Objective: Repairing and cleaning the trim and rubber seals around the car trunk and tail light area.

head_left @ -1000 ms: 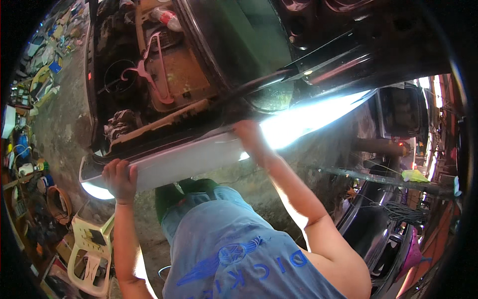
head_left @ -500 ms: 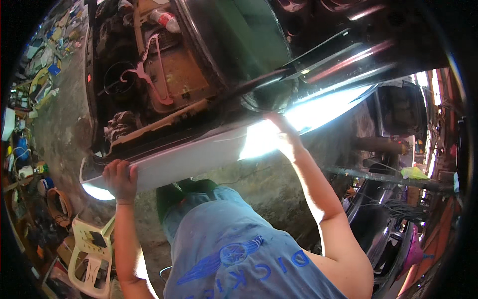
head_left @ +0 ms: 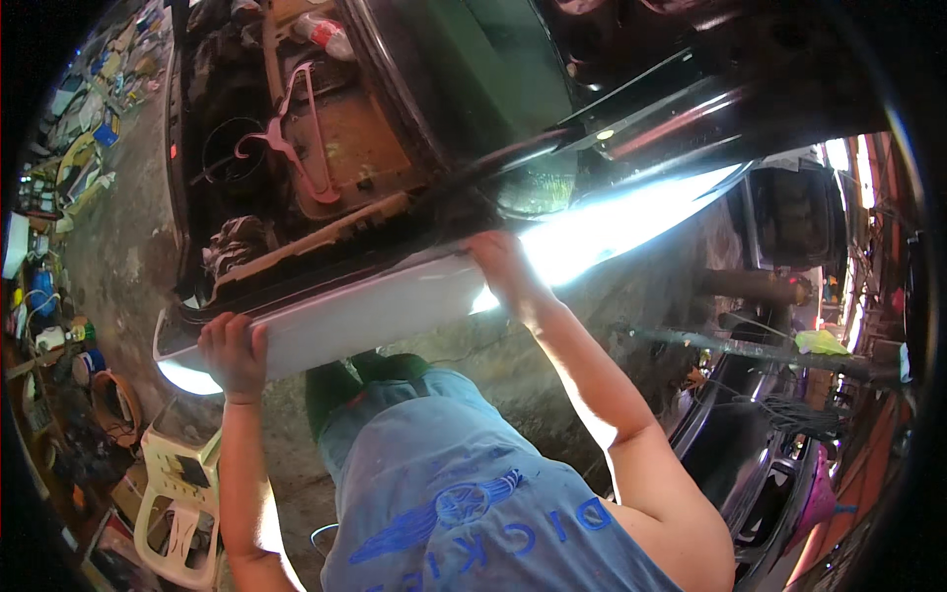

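A long white bumper runs along the end of a dark car body, its right stretch glaring in bright light. Near its left end, my left hand grips it, the fingers curled over the upper edge. Closer to the middle, my right hand holds the same upper edge, next to the car. The undersides of both grips are hidden. The bumper lies close against the body; whether it is fastened there I cannot tell.
Inside the open car compartment lie a pink clothes hanger and a plastic bottle. A cream plastic chair stands at lower left. Scattered clutter covers the far left ground. Another dark car part and a metal bar are at right.
My right hand has slid left along the bumper's upper edge, toward the middle. My left hand keeps its hold near the left end.
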`<state>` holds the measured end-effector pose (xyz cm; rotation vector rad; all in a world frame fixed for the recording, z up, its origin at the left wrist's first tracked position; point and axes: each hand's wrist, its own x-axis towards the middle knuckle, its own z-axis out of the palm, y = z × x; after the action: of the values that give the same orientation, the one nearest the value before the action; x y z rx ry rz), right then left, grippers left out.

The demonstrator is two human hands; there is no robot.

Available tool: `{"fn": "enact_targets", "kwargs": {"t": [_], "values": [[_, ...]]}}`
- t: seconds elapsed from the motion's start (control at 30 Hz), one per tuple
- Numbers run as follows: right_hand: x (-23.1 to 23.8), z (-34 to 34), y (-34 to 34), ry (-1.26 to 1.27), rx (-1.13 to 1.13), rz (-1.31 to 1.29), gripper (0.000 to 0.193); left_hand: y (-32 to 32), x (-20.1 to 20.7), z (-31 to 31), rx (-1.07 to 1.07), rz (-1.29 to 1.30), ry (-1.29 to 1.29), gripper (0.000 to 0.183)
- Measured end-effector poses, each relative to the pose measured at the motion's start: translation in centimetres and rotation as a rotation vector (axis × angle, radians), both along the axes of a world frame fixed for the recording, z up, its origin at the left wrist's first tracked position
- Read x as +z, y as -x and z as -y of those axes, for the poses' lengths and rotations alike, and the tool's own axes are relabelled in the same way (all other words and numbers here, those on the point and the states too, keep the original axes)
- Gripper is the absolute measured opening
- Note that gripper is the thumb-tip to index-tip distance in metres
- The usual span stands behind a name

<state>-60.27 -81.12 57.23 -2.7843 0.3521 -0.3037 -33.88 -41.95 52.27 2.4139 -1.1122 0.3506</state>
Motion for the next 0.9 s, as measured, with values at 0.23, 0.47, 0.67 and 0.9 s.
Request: {"fn": "enact_targets", "kwargs": {"t": [0.23, 0.47, 0.67, 0.9], "values": [[-2.2, 0.4, 0.0, -0.655, -0.343, 0.119, 0.022, -0.2, -0.7, -0.2, 0.010, 0.035, 0.033, 0.027], [2.1, -0.7, -2.8, -0.312, -0.108, -0.031, 0.017, -0.4, -1.0, -0.2, 0.002, 0.046, 0.025, 0.029], [1.7, -5.5, -6.2, 0.016, 0.116, 0.069, 0.013, -0.2, -0.9, -0.2, 0.011, 0.010, 0.027, 0.026], [2.1, -3.6, -6.3, 0.018, 0.222, -0.015, 0.006, -0.3, -1.2, -0.2, 0.016, 0.032, 0.046, 0.028]]}}
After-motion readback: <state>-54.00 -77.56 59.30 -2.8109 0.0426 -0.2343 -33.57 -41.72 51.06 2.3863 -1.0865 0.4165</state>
